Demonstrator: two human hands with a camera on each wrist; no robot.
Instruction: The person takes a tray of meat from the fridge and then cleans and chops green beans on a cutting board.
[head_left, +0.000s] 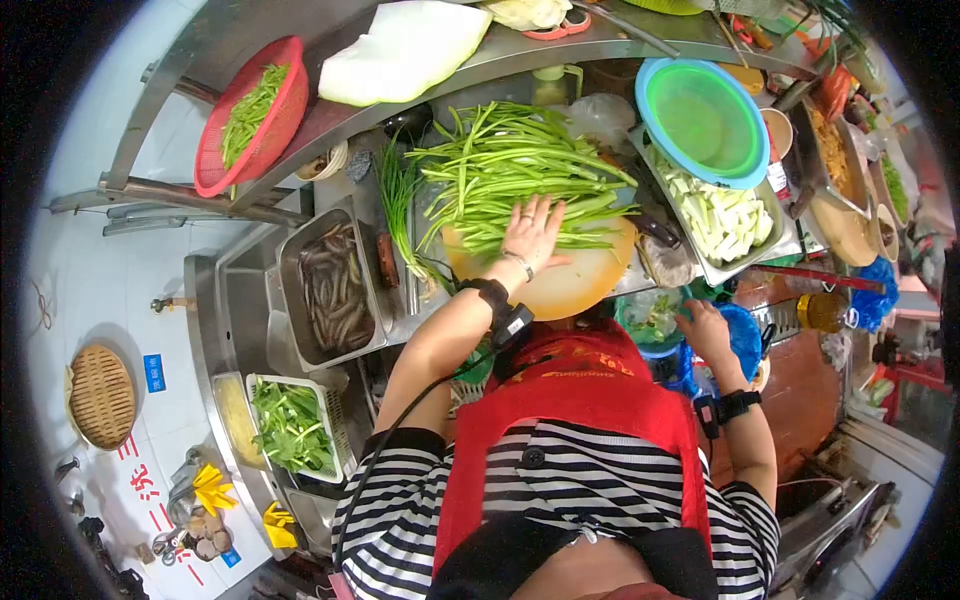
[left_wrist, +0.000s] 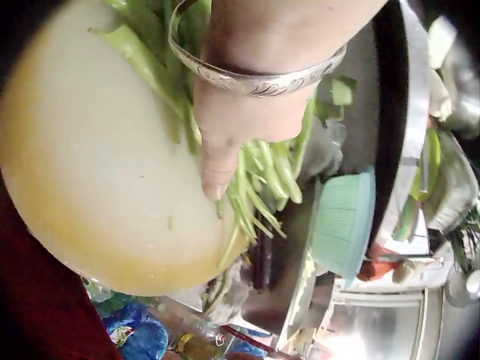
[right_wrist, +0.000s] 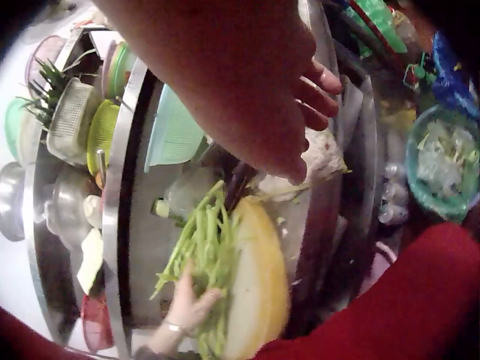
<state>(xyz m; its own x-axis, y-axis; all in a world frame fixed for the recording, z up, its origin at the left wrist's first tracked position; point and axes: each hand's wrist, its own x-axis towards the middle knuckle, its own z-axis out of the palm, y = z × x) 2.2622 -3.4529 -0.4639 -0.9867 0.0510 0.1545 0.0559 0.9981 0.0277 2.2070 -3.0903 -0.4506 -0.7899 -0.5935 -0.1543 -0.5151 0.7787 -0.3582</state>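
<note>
A large pile of long green stalks covers the back of a round yellowish cutting board. My left hand lies on the stalks with its fingers spread; in the left wrist view the hand has its thumb beside the stalks, over the board. My right hand is off the board, near a bin lined with plastic, and holds nothing that shows. In the right wrist view its fingers hang loosely bent.
Left of the board are green onions, a steel sink tray of dark long items and a white basket of leafy greens. To the right stand a tray of cut pale vegetables and a blue-rimmed basin. A shelf edge runs behind.
</note>
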